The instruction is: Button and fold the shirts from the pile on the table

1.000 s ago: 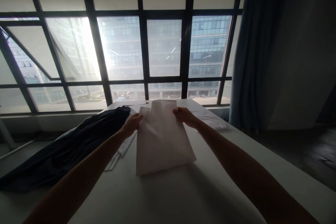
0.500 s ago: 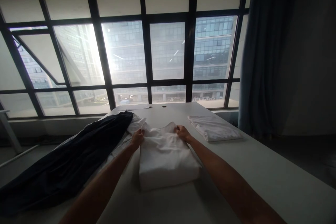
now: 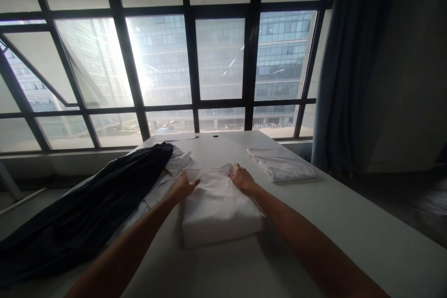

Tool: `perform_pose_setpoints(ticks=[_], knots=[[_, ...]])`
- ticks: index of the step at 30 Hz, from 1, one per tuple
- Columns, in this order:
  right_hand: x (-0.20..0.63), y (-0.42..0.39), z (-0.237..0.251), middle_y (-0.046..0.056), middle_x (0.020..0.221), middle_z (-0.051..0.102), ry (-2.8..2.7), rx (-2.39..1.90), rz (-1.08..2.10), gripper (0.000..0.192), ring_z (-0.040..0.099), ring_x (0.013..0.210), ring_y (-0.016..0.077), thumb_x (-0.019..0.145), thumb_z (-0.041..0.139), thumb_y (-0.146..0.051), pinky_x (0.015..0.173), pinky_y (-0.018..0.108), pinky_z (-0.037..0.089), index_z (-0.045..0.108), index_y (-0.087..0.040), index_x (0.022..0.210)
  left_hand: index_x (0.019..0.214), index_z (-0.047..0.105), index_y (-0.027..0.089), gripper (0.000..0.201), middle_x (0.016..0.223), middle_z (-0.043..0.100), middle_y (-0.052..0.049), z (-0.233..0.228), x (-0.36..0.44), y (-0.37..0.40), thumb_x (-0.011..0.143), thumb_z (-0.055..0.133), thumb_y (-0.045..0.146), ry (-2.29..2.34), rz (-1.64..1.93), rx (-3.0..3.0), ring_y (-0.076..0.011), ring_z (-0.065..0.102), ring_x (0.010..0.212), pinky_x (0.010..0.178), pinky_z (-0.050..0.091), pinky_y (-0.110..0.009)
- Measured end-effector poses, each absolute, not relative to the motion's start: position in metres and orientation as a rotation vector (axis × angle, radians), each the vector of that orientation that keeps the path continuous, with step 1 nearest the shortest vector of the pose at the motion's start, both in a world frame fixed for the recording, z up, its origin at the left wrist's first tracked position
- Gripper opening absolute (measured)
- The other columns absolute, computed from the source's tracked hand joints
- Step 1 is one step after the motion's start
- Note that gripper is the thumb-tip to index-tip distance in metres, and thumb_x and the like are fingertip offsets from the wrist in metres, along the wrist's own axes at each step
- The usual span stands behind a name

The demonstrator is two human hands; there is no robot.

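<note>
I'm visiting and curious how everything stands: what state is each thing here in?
Middle white cloth: roughly rectangular, creased on top.
Left hand: thumb spread, at that cloth's far left corner.
Right hand: curled, at its far right corner.
Dark garment: laid out, rumpled.
Left white cloth: rumpled, beside the dark garment.
Right white cloth: folded, lightly wrinkled.
Far-left hinged pane: tilted open.
Curtain: hanging in folds.

Free tabletop [image 3: 228, 149] beyond white bundle [image 3: 221, 212], between dark garment [image 3: 94, 209] and folded cloth [image 3: 282, 165] (both obstacles)
</note>
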State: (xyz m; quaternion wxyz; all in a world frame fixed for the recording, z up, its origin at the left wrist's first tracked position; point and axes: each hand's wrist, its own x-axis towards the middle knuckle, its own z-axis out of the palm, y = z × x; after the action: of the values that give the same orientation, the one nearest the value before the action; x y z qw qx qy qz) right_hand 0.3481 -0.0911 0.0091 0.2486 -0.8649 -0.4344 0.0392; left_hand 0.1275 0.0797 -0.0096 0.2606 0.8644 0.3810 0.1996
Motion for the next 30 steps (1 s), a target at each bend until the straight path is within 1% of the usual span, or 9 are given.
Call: perform_pose_setpoints(ticks=[3,7,9,13,16,19,21,24,30], knots=[[0.348,-0.112,0.009,0.026,0.132,0.059,-1.141,-2.389,0.279,0.072,0.058,0.122,0.0348,0.086,0.064,-0.047,0.097,0.039,0.044,0.042,-0.009,0.142,0.148,0.035,0.004,0.105,0.153,0.031,-0.032,-0.018,0.121,0.058,0.070,0.065,0.068,1.175,0.304,2.418,-0.0451,0.030,0.143,0.112,0.030,-0.052],[0.347,-0.141,0.008,0.023,0.132,0.060,-1.118,-2.339,0.405,0.075,0.058,0.121,0.0345,0.075,0.074,-0.048,0.096,0.035,0.044,0.050,-0.010,0.136,0.150,0.032,0.005,0.087,0.160,0.012,-0.030,-0.029,0.122,0.027,0.088,0.042,0.064,1.145,0.095,2.594,-0.0428,0.010,0.149,0.114,0.015,-0.063],[0.343,-0.153,0.008,0.022,0.128,0.062,-1.072,-2.287,0.366,0.071,0.059,0.118,0.0329,0.078,0.073,-0.043,0.095,0.033,0.044,0.050,-0.009,0.136,0.152,0.030,0.007,0.079,0.161,0.010,-0.029,-0.029,0.125,0.018,0.092,0.037,0.059,1.115,0.104,2.644,-0.0392,0.007,0.150,0.115,0.012,-0.062],[0.330,-0.178,0.011,0.020,0.125,0.063,-0.963,-2.088,0.404,0.064,0.065,0.106,0.0256,0.090,0.058,-0.043,0.088,0.030,0.047,0.043,-0.007,0.141,0.150,0.033,0.012,0.071,0.161,0.018,-0.024,-0.019,0.130,0.016,0.094,0.039,0.056,1.057,0.224,2.670,-0.0333,0.015,0.151,0.118,0.015,-0.052],[0.321,-0.204,0.013,0.020,0.125,0.063,-0.976,-1.990,0.472,0.070,0.066,0.096,0.0231,0.093,0.053,-0.052,0.083,0.031,0.049,0.037,-0.008,0.145,0.145,0.041,0.011,0.063,0.156,0.033,-0.024,-0.008,0.122,0.020,0.097,0.036,0.051,1.093,0.352,2.598,-0.0324,0.027,0.147,0.115,0.023,-0.045],[0.316,-0.229,0.018,0.018,0.113,0.068,-1.084,-1.978,0.624,0.088,0.066,0.093,0.0242,0.085,0.058,-0.067,0.081,0.032,0.049,0.037,-0.007,0.146,0.133,0.054,0.009,0.063,0.134,0.059,-0.023,0.004,0.100,0.017,0.096,0.035,0.056,1.120,0.426,2.471,-0.0348,0.048,0.132,0.105,0.037,-0.042],[0.315,-0.240,0.020,0.014,0.097,0.071,-1.164,-1.971,0.776,0.098,0.066,0.086,0.0239,0.077,0.065,-0.071,0.075,0.031,0.049,0.037,-0.007,0.147,0.126,0.059,0.010,0.068,0.110,0.071,-0.020,0.011,0.082,0.009,0.089,0.045,0.065,1.109,0.341,2.349,-0.0348,0.063,0.110,0.090,0.046,-0.039],[0.314,-0.244,0.022,0.009,0.085,0.070,-1.152,-1.948,0.854,0.098,0.063,0.076,0.0198,0.073,0.075,-0.062,0.063,0.027,0.047,0.038,-0.008,0.147,0.124,0.060,0.011,0.071,0.086,0.073,-0.012,0.015,0.058,-0.009,0.077,0.063,0.064,1.040,0.238,2.227,-0.0288,0.069,0.082,0.068,0.048,-0.031],[0.305,-0.235,0.014,0.007,0.088,0.068,-0.958,-1.972,0.790,0.080,0.058,0.065,0.0127,0.071,0.082,-0.040,0.053,0.021,0.044,0.050,-0.013,0.139,0.125,0.058,0.012,0.062,0.084,0.070,-0.007,0.012,0.038,-0.036,0.077,0.066,0.051,1.067,0.305,2.256,-0.0202,0.066,0.074,0.060,0.045,-0.024]])
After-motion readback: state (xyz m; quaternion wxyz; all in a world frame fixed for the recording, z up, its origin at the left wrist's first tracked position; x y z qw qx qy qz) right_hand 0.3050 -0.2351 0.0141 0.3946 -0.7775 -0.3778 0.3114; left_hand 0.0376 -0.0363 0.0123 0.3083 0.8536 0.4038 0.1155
